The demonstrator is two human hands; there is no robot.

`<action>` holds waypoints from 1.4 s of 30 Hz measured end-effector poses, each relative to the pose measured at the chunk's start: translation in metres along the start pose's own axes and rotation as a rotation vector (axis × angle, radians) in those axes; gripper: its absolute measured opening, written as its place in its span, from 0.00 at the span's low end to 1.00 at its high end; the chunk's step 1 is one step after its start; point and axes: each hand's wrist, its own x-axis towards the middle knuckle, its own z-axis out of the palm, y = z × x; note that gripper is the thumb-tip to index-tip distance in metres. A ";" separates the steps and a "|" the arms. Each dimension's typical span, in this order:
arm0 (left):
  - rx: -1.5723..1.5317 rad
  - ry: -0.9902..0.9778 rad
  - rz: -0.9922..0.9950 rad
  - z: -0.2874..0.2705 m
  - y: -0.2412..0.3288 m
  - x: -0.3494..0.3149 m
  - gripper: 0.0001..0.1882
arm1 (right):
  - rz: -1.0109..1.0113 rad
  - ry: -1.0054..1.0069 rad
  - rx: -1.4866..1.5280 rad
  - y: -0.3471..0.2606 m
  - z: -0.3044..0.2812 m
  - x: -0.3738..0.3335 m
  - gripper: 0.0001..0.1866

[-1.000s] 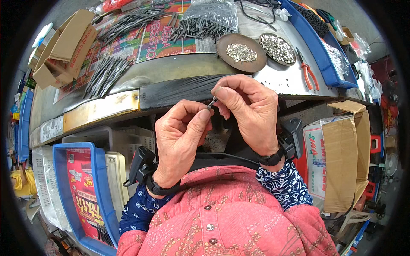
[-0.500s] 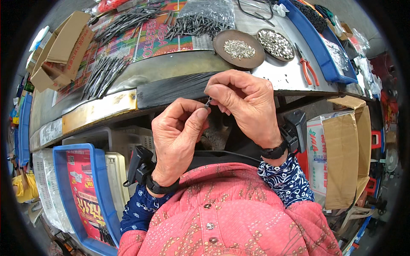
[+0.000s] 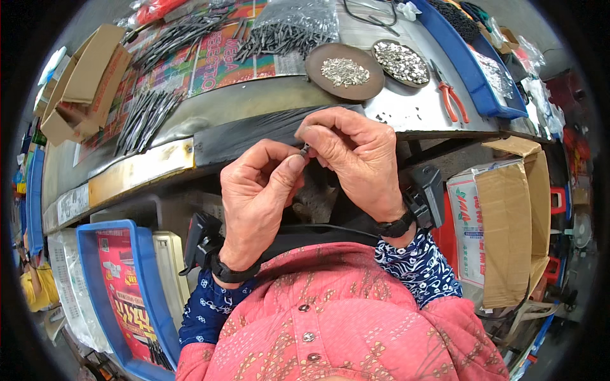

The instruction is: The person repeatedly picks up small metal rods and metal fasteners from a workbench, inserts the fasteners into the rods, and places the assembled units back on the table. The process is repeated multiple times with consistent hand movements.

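Just beyond the table's front edge, both my hands meet at the fingertips. My left hand (image 3: 259,193) pinches a small dark part (image 3: 305,150) between thumb and forefinger; only a short piece of it shows. My right hand (image 3: 352,155) is closed in a pinch right at that part's far end, and what sits between its fingers is hidden. Beyond the hands, a brown round plate (image 3: 316,77) carries a heap of small silver pins (image 3: 344,72). To its right stands a smaller dark dish of flat silver pieces (image 3: 400,62).
Red-handled pliers (image 3: 451,101) lie right of the dishes, beside a long blue tray (image 3: 467,70). Bundles of thin black strips (image 3: 147,119) and an open cardboard box (image 3: 86,89) occupy the left. Below the table are a blue bin (image 3: 147,286) and a carton (image 3: 508,222).
My fingertips have drawn closer together, so less of the small dark part shows. The scene has shifted slightly left in the picture. Both hands keep their pinch.
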 end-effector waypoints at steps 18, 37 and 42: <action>0.124 0.038 0.264 0.004 0.006 0.041 0.06 | -0.198 0.572 -1.518 0.014 -0.184 0.034 0.16; 0.036 0.015 0.375 0.010 -0.013 0.058 0.05 | -0.092 0.702 -1.268 0.018 -0.178 0.026 0.18; 0.025 0.002 0.394 0.008 -0.017 0.057 0.05 | -0.281 0.521 -0.696 -0.021 -0.121 0.017 0.13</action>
